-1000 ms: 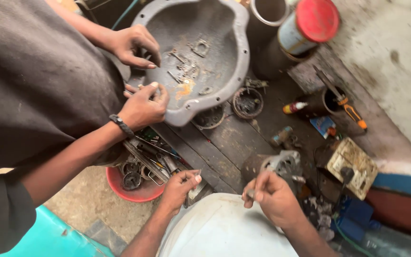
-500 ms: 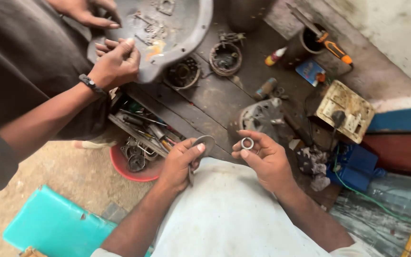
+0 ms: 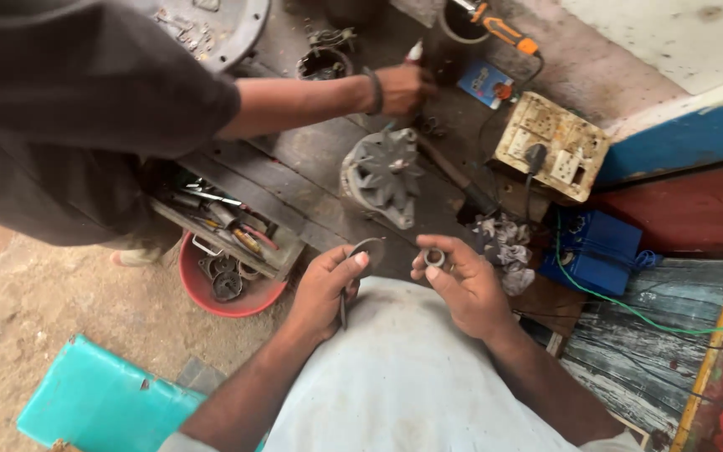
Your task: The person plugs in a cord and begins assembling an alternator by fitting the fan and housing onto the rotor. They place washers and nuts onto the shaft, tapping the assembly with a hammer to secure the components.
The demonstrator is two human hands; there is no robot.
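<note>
— What was cut off or hard to read, starting from the left?

— The teal plastic piece (image 3: 106, 393) ran off the bottom edge. The red bowl (image 3: 226, 285) sat half under the wooden tool tray (image 3: 228, 219), so its dark metal parts were only partly seen. The co-worker's body was cropped at the top left; their hand (image 3: 399, 88) closed on a small pen-like item near the top, too small to identify.

— And the person's own hands?

— The left hand (image 3: 321, 289) pinched a thin dark tool (image 3: 346, 285) between thumb and fingers. Its long axis ran roughly up and down, the curved upper end arching rightward toward the other hand; the lower end was hidden by the palm. What kind of tool it was, I couldn't tell.

— The right?

— The right hand (image 3: 462, 280) gripped a small metal ring (image 3: 435, 257) at its fingertips, just above the lap, its opening facing the camera. Beyond it lay the grey finned alternator housing (image 3: 382, 176), then the blue box (image 3: 594, 249), partly screened by a green wire (image 3: 629, 305).
</note>
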